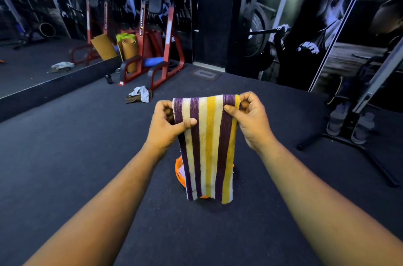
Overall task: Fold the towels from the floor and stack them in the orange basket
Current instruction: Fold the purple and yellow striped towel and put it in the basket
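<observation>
Step in hand: judged to be folding a striped towel [208,148] held in the air at frame centre; it already hangs as a narrow doubled strip.
Left hand [169,123]: fingers curled behind the top left corner, thumb pressed across the front; it pinches the towel firmly.
Right hand [246,113]: fingers curled over the top right corner, thumb on the front face; it pinches the towel likewise.
Towel relative to grip: top edge stretched between the two hands; the rest hangs straight below them, lower edge free and slightly uneven.
Orange basket [179,173]: on the floor at lower centre, directly behind and beneath the hanging towel, mostly hidden by it; something pale shows inside, unidentifiable.
Method advice: keep the top edge taut and level, align the lower corners before the next fold, then bring bottom to top so the stripes match.
Risk: the uneven lower edge may give a skewed fold.
Remaining work: a crumpled towel pile [139,94] lies on the floor, upper centre-left, well apart from the basket.
</observation>
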Motion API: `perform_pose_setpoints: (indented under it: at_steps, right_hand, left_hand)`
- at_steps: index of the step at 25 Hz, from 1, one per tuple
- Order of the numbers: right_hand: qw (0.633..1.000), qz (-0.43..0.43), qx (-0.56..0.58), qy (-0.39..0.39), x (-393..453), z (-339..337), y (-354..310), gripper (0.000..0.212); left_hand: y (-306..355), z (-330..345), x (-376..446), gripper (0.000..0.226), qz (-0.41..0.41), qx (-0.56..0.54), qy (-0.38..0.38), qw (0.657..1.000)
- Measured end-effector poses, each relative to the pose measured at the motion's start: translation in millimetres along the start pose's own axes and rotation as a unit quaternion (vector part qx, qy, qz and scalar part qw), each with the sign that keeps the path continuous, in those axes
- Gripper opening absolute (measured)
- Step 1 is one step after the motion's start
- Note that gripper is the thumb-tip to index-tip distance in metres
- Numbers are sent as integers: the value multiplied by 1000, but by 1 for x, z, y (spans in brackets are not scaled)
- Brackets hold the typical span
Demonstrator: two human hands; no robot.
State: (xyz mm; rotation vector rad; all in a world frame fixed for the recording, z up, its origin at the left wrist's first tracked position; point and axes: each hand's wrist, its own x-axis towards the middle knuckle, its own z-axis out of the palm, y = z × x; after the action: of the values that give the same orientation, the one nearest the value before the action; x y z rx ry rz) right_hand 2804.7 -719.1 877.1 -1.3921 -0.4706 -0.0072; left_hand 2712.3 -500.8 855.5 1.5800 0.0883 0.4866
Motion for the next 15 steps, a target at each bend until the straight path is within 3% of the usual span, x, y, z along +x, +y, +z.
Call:
perform_pose_setpoints:
  at_steps: [3,8,13,15]
  right_hand:
    - [999,-4,53,-4,11,8,-19,26]
    - [986,11,165,-13,34,15,-56,24]
    - [982,75,149,83,59,-6,-55,31]
    - [978,170,115,28,41,-20,-21,65]
  left_hand:
    - [-19,0,-7,87,-62,21,-65,996]
    - [-63,9,-25,77,-190,19,-187,964]
    - [-69,31,-34,49,-188,-63,-138,970]
    - [-68,39,-35,44,-183,-88,-116,972]
